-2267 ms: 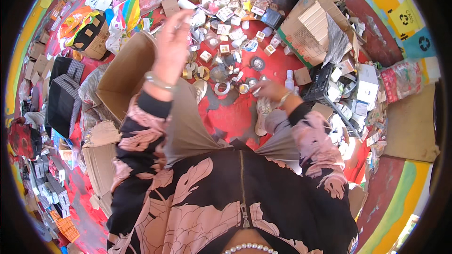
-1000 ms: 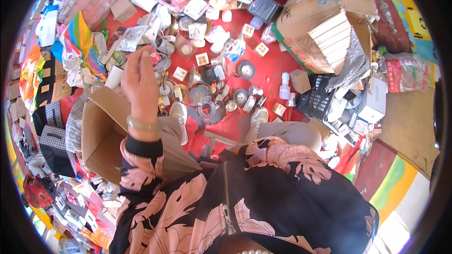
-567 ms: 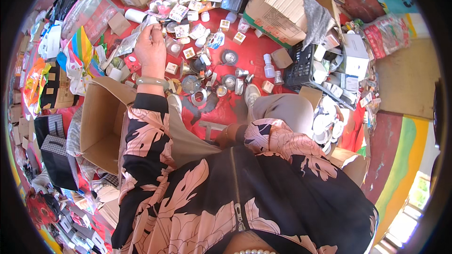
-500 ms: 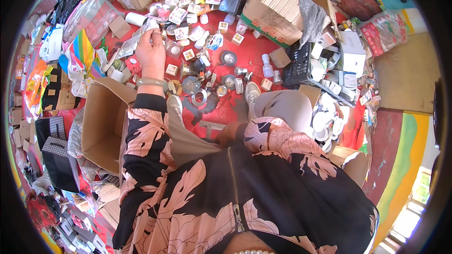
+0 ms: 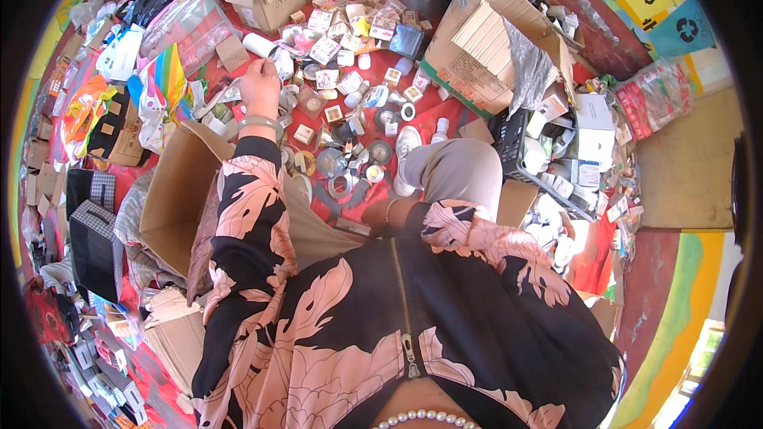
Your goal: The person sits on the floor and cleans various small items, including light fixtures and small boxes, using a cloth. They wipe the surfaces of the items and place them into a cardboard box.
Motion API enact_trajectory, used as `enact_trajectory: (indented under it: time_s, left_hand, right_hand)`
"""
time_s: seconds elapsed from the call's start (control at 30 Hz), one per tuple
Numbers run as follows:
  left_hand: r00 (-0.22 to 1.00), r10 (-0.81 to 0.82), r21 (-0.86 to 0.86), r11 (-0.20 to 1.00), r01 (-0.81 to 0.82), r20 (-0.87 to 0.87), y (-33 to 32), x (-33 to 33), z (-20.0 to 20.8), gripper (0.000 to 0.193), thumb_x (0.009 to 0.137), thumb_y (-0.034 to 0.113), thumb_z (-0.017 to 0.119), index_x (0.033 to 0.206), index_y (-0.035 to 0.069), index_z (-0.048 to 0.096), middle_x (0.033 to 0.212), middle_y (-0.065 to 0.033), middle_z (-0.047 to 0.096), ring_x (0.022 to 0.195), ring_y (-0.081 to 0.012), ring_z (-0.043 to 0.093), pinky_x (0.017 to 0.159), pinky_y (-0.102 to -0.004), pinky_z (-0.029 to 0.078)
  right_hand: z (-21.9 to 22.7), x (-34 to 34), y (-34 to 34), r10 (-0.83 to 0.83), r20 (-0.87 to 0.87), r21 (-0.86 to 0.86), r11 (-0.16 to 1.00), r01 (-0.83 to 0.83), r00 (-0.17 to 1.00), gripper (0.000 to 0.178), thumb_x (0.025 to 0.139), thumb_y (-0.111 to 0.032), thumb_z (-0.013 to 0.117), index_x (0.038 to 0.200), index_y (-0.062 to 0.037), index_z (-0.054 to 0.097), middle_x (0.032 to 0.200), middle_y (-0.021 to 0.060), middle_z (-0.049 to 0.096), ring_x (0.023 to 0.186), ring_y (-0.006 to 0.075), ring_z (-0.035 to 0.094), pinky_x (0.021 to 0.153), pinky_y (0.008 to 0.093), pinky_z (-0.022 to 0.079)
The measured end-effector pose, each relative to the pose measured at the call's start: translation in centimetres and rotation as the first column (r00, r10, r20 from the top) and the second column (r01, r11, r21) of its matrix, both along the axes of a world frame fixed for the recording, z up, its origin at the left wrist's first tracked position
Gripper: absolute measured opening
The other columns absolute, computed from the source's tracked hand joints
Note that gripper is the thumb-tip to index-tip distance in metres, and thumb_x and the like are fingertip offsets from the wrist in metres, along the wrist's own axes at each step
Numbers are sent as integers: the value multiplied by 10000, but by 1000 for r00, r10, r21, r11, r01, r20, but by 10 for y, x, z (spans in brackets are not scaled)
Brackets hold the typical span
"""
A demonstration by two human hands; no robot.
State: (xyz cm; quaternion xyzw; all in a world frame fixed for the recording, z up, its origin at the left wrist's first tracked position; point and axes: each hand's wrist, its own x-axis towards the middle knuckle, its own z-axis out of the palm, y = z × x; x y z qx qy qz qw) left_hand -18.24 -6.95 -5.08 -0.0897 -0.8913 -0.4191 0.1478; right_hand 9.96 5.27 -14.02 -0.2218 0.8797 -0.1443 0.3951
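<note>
Open box (image 5: 171,218) left of both hands. White roll (image 5: 258,45) beyond box, slightly right. Left hand (image 5: 260,94) between roll and box, fingers bent, tips near roll; cannot tell whether grasping. Small cartons (image 5: 324,51) beyond box, farther right. Right hand (image 5: 385,214) right of box; fingers shadowed, state unclear. Likely best: pinch lightly, lift straight up, wrist clear of box rim.

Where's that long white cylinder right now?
In the head view, the white cylinder lies left of centre toward the top, just beyond the left hand, beside a small brown cardboard piece.
</note>
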Motion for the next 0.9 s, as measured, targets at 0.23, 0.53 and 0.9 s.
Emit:
enact_trajectory:
  time_s: [0.23, 0.53, 0.9]
  left_hand:
    - [986, -152, -52, 988, 149, -72, -16, 25, -26, 267, 850, 265, 508, 900, 36, 636, 755, -184, 629, 659, -348, 600, 592, -420, 462]
    - [961, -264, 346, 912, 221, 80, -13, 53, 35, 259, 865, 204, 485, 837, 9, 652, 685, -54, 628, 557, -118, 535, 553, -266, 435]
    - [974, -198, 233, 958, 168, 113, 18, -106, 4, 317, 881, 234, 484, 768, -16, 643, 709, -117, 652, 634, -202, 603, 631, -323, 469]
  right_hand:
    - [15, 1, 31, -73, -84, 90, 993, 81, 994, 373, 726, -300, 637, 1012, -64, 597, 1007, 139, 630, 908, 307, 615, 727, 384, 501]
    - [109, -2, 59, -306, -292, -227, 942, 245, 906, 212, 708, -171, 661, 882, -54, 631, 771, 190, 623, 771, 348, 614, 639, 431, 471]
    - [135, -69, 89, -301, -361, -152, 953, 262, 883, 226, 796, -288, 550, 911, -100, 601, 737, 146, 616, 682, 344, 602, 585, 450, 474]
